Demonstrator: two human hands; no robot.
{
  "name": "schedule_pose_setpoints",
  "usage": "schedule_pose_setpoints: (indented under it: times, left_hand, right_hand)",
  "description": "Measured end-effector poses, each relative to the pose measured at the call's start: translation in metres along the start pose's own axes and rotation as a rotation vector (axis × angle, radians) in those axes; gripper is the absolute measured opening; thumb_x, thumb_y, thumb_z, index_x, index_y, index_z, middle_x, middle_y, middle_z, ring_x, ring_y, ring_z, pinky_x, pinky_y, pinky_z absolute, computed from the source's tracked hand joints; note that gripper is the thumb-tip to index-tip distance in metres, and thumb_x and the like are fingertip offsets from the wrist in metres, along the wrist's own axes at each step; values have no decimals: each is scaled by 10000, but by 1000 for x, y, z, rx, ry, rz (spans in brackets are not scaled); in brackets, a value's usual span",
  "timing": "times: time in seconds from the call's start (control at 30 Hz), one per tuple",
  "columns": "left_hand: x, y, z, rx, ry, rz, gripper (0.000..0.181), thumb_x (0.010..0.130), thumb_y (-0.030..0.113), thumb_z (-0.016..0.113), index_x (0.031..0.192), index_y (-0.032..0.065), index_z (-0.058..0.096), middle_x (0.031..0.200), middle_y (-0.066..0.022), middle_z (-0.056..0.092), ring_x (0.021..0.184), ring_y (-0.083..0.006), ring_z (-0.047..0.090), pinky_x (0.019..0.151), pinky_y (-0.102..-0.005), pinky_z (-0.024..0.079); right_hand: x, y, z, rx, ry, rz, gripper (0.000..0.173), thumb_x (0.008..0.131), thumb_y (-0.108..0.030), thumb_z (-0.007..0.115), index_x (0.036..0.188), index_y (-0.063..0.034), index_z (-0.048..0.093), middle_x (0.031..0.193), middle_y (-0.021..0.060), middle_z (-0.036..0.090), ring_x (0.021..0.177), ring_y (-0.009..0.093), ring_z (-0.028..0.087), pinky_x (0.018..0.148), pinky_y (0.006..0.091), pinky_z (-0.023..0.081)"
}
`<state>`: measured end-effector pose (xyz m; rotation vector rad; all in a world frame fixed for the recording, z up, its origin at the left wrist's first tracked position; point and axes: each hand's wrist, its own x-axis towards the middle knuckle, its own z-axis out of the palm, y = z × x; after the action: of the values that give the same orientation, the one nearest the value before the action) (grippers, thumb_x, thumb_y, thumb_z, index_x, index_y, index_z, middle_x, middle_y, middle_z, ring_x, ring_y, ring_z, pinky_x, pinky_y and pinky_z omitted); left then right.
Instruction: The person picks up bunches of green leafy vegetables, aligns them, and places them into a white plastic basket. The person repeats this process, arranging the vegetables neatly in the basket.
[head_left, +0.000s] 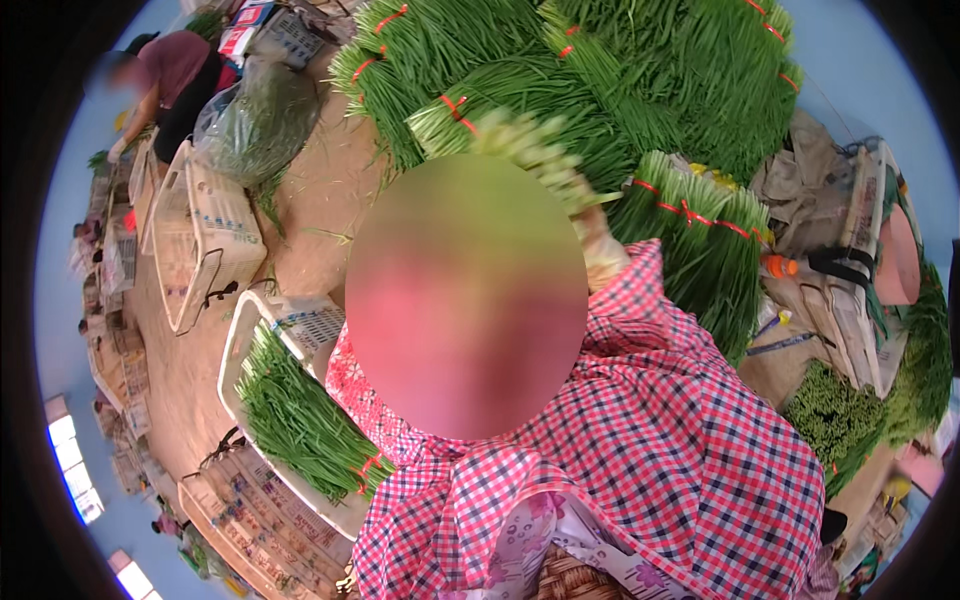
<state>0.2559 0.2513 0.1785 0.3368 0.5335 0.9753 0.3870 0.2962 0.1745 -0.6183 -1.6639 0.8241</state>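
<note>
A round blurred patch covers the middle of the head view and hides much of what lies before me. My left hand is out of view. Beside the patch shows part of my right hand (606, 251), in a pale glove, below the checked cuff; its fingers are hidden. Just above it, pale stalk ends of loose greens (536, 146) are smeared by motion. Whether the hand grips them I cannot tell. A bundle of garlic chives (697, 217) with red ties stands right of the hand. Another tied bundle (517, 112) lies behind the loose stalks.
More tied chives are heaped in a large pile (675, 67). At left, a white plastic crate (229, 367) holds a chive bundle (307, 420). Other crates (225, 225) stand on the floor near a clear bag of greens (259, 120). A person (169, 75) bends at upper left.
</note>
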Motion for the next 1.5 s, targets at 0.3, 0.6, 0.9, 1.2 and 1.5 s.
schedule_pose_setpoints:
  times: [0.3, 0.6, 0.9, 1.2, 1.5]
  left_hand:
    - [-13, 8, -36, 176, -100, -72, 701, 989, 475, 538, 1409, -69, 407, 1289, -243, 591, 1148, -341, 622, 945, -461, 548]
    - [-12, 45, -89, 1, -196, 1, 614, 1042, 382, 455, 1483, -27, 332, 1375, -178, 560, 1247, -324, 569, 1039, -469, 483]
    - [-22, 77, -78, 177, -63, 108, 673, 1025, 413, 481, 1515, -8, 289, 1423, -143, 527, 1317, -281, 504, 1090, -435, 423]
    - [-26, 95, -86, 103, 46, 150, 651, 1044, 411, 438, 1507, -22, 287, 1393, -156, 546, 1293, -288, 524, 1075, -435, 442]
    - [-45, 90, -91, 183, 278, 291, 727, 968, 454, 575, 1466, -25, 351, 1307, -134, 580, 1180, -313, 586, 989, -434, 497]
  right_hand:
    - [-19, -36, -169, -222, 589, 247, 517, 824, -225, 786, 1273, -42, 607, 1186, 84, 671, 1029, 204, 643, 925, 373, 514]
    - [-122, -34, -279, -335, 749, 1062, 643, 829, -424, 776, 1139, 122, 645, 1066, 171, 707, 990, 201, 664, 893, 328, 508]
    - [-182, 154, -275, -269, 531, 1077, 609, 840, -316, 797, 1220, 105, 577, 1141, 208, 686, 1010, 224, 654, 915, 312, 502]
    - [-156, 114, -293, -722, 161, 1106, 577, 821, -406, 786, 1056, 106, 662, 961, 226, 654, 849, 281, 665, 802, 377, 520]
    - [-284, 170, -365, -1535, 185, 1333, 812, 784, -577, 740, 1319, 7, 563, 1172, 217, 678, 1093, 388, 643, 937, 455, 501]
